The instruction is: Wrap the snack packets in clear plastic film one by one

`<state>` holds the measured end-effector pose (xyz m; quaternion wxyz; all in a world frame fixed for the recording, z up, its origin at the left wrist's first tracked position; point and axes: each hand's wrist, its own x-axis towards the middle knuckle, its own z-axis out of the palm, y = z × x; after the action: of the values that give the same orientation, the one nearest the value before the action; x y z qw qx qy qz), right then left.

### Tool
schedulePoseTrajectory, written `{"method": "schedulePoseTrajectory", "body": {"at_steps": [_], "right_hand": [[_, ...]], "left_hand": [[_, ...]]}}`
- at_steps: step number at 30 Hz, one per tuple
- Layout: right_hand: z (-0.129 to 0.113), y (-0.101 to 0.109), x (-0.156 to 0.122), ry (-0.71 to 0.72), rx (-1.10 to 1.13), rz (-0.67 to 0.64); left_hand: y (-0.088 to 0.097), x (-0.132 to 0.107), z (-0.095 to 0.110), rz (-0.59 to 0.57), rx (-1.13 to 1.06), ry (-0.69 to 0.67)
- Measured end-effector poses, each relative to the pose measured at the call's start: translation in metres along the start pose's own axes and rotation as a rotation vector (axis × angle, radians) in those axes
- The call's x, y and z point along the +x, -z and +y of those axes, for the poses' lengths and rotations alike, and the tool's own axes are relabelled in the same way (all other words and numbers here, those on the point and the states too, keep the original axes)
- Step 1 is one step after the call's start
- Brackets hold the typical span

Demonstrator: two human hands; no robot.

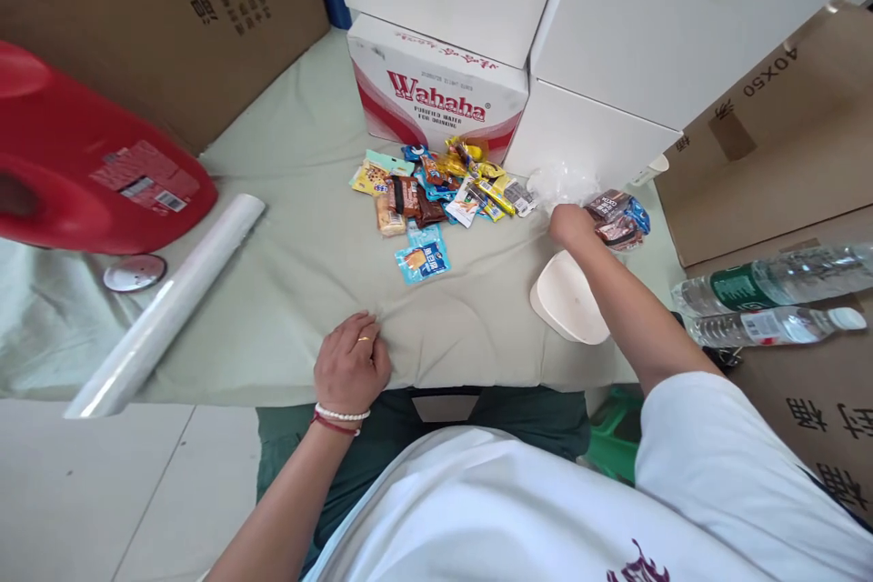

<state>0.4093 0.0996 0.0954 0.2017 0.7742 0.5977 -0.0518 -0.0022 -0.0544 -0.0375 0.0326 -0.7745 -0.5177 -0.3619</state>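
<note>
My left hand (350, 366) rests on the pale green cloth (293, 245) near its front edge, fingers curled under and holding nothing I can see; it wears a ring and bead bracelets. My right hand (571, 224) reaches out to the right, closed on a clear plastic bag (560, 184) beside several brown and blue snack packets (617, 220). A white bowl (569, 298) lies under my right forearm. A pile of small snack packets (443, 186) lies in the middle, with one blue packet (423, 260) apart in front.
A Wahaha water carton (436, 91) and white boxes (655, 27) stand behind the pile. A clear film roll (170, 305), a round metal lid (135, 273) and a red jug (82, 164) lie left. Two water bottles (770, 300) lie on cardboard at right.
</note>
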Motion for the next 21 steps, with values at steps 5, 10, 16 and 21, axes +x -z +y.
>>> {"method": "schedulePoseTrajectory", "body": {"at_steps": [5,10,16,21], "right_hand": [[0.032,-0.006,-0.063,0.069,0.721,0.091],[0.019,-0.032,-0.148,0.24,1.621,0.098],[-0.045,-0.072,-0.207,0.34,1.916,-0.051],[-0.082,-0.094,-0.217,0.394,2.078,-0.267]], "left_hand": [[0.005,0.002,-0.002,0.022,-0.145,0.043],[0.02,0.01,0.023,0.047,-0.405,0.276],[0.024,0.033,0.098,-0.286,-1.18,0.636],[0.009,0.048,0.12,-0.453,-1.354,0.853]]}}
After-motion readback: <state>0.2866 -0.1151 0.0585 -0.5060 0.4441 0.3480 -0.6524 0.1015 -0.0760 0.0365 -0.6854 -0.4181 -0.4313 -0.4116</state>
